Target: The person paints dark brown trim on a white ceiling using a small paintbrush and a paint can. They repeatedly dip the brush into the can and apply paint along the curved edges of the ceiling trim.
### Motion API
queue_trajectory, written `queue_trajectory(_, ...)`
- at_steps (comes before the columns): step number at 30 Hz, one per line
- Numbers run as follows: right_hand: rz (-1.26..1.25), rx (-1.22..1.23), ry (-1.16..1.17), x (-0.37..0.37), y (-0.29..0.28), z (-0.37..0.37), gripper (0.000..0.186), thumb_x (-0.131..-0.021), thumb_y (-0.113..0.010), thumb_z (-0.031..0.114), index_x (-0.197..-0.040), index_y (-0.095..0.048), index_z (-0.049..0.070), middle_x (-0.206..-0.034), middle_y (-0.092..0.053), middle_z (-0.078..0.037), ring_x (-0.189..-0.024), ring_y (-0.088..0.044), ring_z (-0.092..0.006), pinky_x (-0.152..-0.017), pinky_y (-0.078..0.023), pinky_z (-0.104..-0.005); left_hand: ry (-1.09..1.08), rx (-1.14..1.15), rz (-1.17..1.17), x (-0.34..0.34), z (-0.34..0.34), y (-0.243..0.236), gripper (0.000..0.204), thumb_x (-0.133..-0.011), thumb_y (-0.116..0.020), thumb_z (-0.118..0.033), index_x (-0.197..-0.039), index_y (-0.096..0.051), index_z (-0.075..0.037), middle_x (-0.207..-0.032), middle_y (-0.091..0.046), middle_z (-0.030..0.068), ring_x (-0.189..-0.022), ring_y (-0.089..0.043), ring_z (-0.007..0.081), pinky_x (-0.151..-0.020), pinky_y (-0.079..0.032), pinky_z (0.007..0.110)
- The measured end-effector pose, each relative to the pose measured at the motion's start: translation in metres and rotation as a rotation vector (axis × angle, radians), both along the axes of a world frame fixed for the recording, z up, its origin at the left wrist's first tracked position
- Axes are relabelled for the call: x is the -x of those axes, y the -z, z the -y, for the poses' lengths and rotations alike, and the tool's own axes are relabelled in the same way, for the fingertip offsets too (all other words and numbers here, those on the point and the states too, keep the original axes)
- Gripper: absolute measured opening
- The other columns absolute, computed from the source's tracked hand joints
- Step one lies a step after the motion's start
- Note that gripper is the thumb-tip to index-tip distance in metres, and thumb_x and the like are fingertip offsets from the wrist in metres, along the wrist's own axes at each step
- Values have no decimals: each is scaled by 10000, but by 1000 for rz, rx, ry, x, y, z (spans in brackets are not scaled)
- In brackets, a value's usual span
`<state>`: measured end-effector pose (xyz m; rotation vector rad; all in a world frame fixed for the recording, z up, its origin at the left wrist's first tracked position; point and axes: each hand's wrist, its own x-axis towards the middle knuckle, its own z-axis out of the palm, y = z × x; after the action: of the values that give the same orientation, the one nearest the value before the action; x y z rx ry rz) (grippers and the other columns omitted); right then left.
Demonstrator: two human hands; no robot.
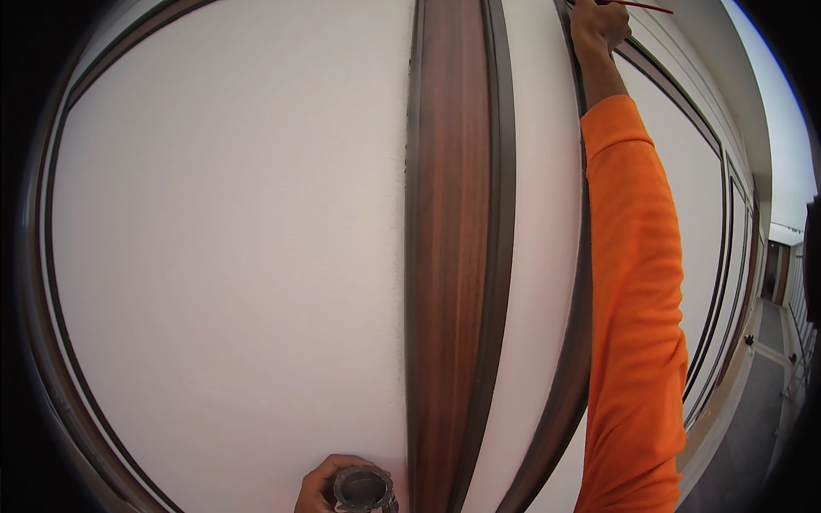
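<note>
My right hand (602,27) is raised high at the top, its fingers closed round a paintbrush with a thin red handle (646,7). The handle sticks out to the right; the bristles are hidden or out of the picture. This hand is at the dark trim strip (576,77) along the wall. Low down, my left hand (318,486) grips a small round cup (363,489) from its left side. Its mouth faces up, with a dark grey inside and a stained rim. Part of the left hand is cut off by the lower edge.
A reddish-brown wood-grain strip (449,214) with dark edges runs vertically between white wall panels (231,239). Small dark marks dot its left edge. My orange sleeve (637,299) covers part of the right panel. Far right, a grey walkway (753,410) runs along a railing (802,333).
</note>
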<state>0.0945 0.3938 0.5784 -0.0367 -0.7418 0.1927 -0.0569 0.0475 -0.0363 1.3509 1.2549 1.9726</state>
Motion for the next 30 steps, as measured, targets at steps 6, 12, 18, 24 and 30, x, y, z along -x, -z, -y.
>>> queue_trajectory(6,-22,-33,16,4,-1,5,227,-938,-683,216,-962,-670,-9,-927,-736,-173,-869,-722,-287,-819,-563,-422,-11,3,6,5,8,4,996,-602,-977,-435,-1381,-504,-33,-1235,-638,72,-1149,-625,183,-1027,-490,340)
queue_trajectory(12,-1,-67,29,2,-6,3,240,-943,-678,228,-973,-676,-10,-938,-736,-180,-883,-721,-307,-828,-560,-426,-23,2,6,4,8,7,992,-603,-976,-431,-1380,-505,-34,-1235,-638,72,-1149,-624,183,-1027,-490,340)
queue_trajectory(18,-41,-31,20,-3,-11,-8,238,-946,-676,227,-993,-692,-6,-961,-744,-179,-905,-726,-311,-841,-562,-428,-29,1,2,1,-2,6,987,-605,-975,-427,-1379,-506,-35,-1234,-638,71,-1149,-624,182,-1027,-490,340)
queue_trajectory(24,-39,-24,69,-4,-14,-11,240,-928,-685,230,-979,-699,-5,-948,-750,-185,-914,-729,-326,-855,-560,-425,-37,4,1,1,-4,7,982,-607,-974,-424,-1378,-507,-35,-1234,-639,70,-1149,-624,182,-1027,-489,339)
queue_trajectory(30,3,-3,79,1,-12,6,238,-904,-692,230,-962,-705,-1,-939,-751,-197,-923,-733,-340,-858,-560,-427,-45,4,0,6,6,12,978,-608,-974,-420,-1377,-508,-36,-1233,-639,70,-1149,-624,182,-1027,-489,339)
